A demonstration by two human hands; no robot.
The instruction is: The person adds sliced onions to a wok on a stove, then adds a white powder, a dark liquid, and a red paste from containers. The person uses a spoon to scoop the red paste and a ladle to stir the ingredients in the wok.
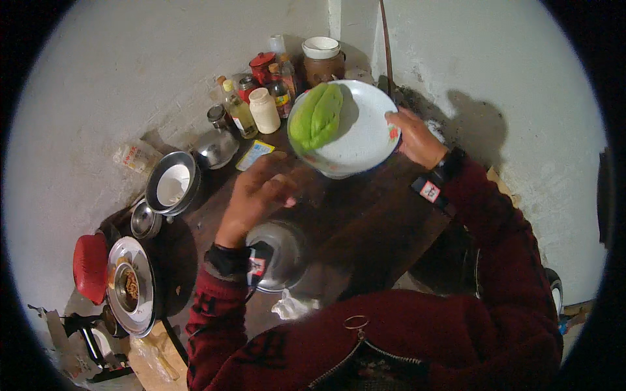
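My right hand grips the right rim of a white enamel plate with a red floral mark, raised at the back of the dark table. A pale green chayote lies on the plate's left half. My left hand is below and left of the plate, fingers loosely bent and apart, holding nothing visible. Beneath and beside it are a metal lid or bowl, partly hidden by my wrist, and a small yellow-and-blue packet.
Dark wooden table against walls. Bottles, jars and a brown crock stand behind. At left are stacked bowls, a tray with a food bowl, and a red object. A crumpled white tissue lies near me.
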